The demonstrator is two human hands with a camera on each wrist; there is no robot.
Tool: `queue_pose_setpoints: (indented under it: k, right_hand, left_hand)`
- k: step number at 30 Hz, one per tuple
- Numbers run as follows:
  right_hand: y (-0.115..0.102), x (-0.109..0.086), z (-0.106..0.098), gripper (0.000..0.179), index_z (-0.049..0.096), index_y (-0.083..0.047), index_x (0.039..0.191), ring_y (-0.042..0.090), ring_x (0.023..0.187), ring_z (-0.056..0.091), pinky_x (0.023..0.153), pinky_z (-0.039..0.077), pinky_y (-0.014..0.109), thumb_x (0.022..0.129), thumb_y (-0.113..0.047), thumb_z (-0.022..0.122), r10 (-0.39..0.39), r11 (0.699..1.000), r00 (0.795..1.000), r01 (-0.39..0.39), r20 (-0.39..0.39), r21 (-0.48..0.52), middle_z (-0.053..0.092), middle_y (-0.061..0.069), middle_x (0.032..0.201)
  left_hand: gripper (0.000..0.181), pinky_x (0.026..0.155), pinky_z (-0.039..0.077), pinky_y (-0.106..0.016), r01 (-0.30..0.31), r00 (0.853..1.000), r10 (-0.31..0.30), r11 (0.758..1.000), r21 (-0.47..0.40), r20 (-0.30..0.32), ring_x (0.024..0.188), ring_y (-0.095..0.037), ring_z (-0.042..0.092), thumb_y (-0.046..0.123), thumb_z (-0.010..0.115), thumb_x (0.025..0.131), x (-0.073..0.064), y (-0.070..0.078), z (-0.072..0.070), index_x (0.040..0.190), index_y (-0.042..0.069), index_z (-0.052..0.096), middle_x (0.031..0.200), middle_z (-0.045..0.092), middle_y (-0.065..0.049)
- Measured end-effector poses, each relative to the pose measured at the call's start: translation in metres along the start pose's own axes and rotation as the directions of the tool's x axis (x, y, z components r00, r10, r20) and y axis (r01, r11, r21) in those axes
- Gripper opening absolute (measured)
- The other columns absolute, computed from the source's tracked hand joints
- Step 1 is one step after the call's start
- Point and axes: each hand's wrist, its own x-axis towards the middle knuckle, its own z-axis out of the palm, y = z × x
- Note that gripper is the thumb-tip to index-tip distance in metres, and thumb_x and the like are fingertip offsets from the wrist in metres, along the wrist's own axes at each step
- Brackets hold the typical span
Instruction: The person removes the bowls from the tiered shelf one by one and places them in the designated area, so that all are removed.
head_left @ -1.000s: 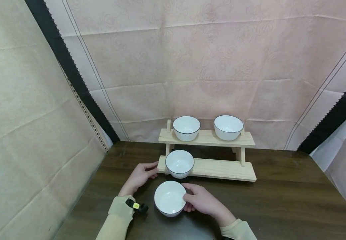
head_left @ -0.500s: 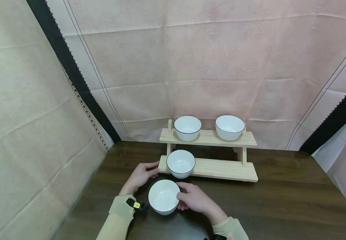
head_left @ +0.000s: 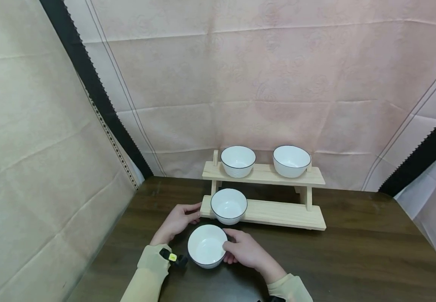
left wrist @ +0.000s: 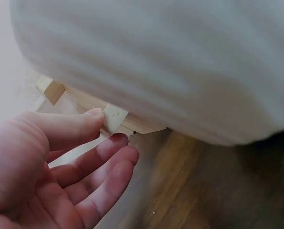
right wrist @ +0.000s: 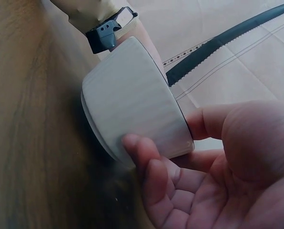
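My right hand (head_left: 246, 251) grips a white bowl (head_left: 207, 246) with a dark rim, thumb at its right edge. In the right wrist view this bowl (right wrist: 132, 100) shows its ribbed side, with fingers curled under it close over the table. My left hand (head_left: 178, 221) pinches the left end of the lower board of a two-tier wooden rack (head_left: 278, 213). The left wrist view shows thumb and forefinger on the board's corner (left wrist: 114, 118), partly hidden behind the bowl. Another white bowl (head_left: 228, 205) sits on the lower board's left part, just beyond the held bowl.
On the rack's upper board stand two more white bowls, one left (head_left: 238, 162) and one right (head_left: 291, 161). The dark wooden table (head_left: 361, 247) extends to both sides. Pale cloth (head_left: 270, 84) hangs behind and at the sides.
My right hand has carried the bowl a little to the left, mostly in the first half second. The left hand keeps its hold on the rack's end.
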Motion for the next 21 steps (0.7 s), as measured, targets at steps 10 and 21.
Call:
queue_pose_setpoints:
  k: [10,21]
  right_hand:
    - [0.0005,0.0009,0.0017,0.067,0.048,0.009,0.158,0.011,0.061,0.067,0.057,0.055,0.025,0.096,-0.012,0.061,0.007,1.0,1.0,-0.007,-0.011,0.006,0.075,0.005,0.072]
    - [0.0008,0.0023,0.0039,0.068,0.047,0.01,0.158,0.011,0.061,0.067,0.056,0.054,0.024,0.096,-0.013,0.061,-0.003,1.0,1.0,0.003,-0.001,0.011,0.075,0.005,0.073]
  left_hand:
    - [0.04,0.089,0.067,-0.038,-0.007,1.0,0.007,1.0,-0.017,0.004,0.096,-0.017,0.077,0.02,0.071,0.106,0.0,-0.0008,-0.0004,0.146,0.014,0.071,0.133,0.079,-0.012]
    - [0.04,0.091,0.067,-0.037,0.008,1.0,-0.008,1.0,-0.015,0.0,0.096,-0.016,0.076,0.02,0.07,0.107,0.0005,-0.0016,-0.0003,0.146,0.015,0.071,0.132,0.08,-0.01]
